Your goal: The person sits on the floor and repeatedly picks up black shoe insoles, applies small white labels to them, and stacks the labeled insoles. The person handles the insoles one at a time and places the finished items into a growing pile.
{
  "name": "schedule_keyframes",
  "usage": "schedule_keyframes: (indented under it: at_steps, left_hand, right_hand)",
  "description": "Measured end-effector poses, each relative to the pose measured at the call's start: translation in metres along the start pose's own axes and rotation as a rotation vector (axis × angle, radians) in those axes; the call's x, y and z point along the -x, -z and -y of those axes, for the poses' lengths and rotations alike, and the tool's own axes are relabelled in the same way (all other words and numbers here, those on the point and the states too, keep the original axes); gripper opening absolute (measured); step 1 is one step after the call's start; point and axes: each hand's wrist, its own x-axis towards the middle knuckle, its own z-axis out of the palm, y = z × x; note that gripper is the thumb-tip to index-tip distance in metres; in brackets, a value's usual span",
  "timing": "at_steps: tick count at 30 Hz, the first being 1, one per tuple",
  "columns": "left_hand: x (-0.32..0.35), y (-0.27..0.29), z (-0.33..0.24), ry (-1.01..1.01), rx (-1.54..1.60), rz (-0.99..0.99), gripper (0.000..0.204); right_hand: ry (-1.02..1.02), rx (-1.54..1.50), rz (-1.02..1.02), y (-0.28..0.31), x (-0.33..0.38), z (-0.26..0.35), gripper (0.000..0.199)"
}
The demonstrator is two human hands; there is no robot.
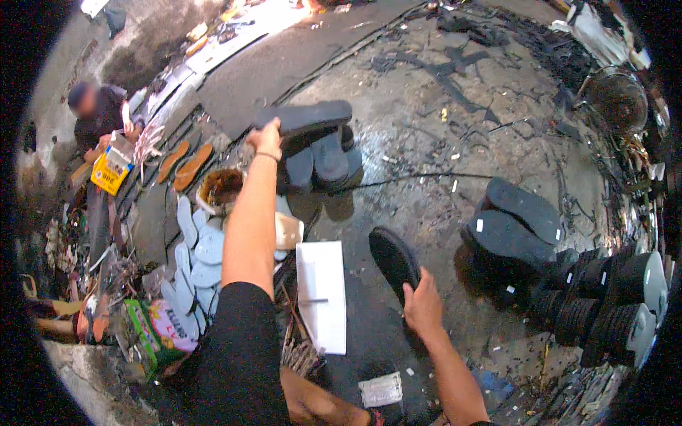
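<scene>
My left hand [266, 139], arm stretched far forward, is closed on the near-left end of a thick dark grey shoe sole [309, 116]. Just below that sole stand several more dark soles [331, 160], propped upright; whether they touch it I cannot tell. Nearer to me, my right hand [424, 304] grips the edge of a black sole [393, 259], thumb on its near side. This sole is held tilted above the dark floor mat. A white sheet of paper [321, 284] lies between my arms.
Pairs of black soles [504, 234] and stacked soles [597, 298] stand at the right. Light blue sole pieces [192, 255] pile up at the left, near brown sandals [192, 167]. A person [103, 121] sits at the far left. Black scraps [455, 71] litter the floor ahead.
</scene>
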Motion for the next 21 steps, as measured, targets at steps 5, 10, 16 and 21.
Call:
schedule_keyframes:
  at_steps: [5, 10, 16, 21]
  left_hand:
    - [0.07, 0.076, -0.115, -0.221, -0.181, 0.856, 0.049]
    - [0.132, 0.153, -0.057, -0.228, -1.106, 1.298, 0.071]
    - [0.142, 0.108, 0.069, 0.551, -0.423, 0.776, 0.103]
    - [0.143, 0.006, 0.102, 0.541, 0.015, 0.254, 0.103]
  right_hand:
    - [0.024, -0.554, -0.01, -0.008, 0.025, -0.002, 0.06]
    - [-0.144, -0.64, 0.132, -0.047, 0.072, 0.029, 0.077]
    - [0.129, -0.103, -0.064, -0.06, 0.092, 0.052, 0.075]
    - [0.133, -0.164, -0.077, -0.033, 0.091, 0.035, 0.07]
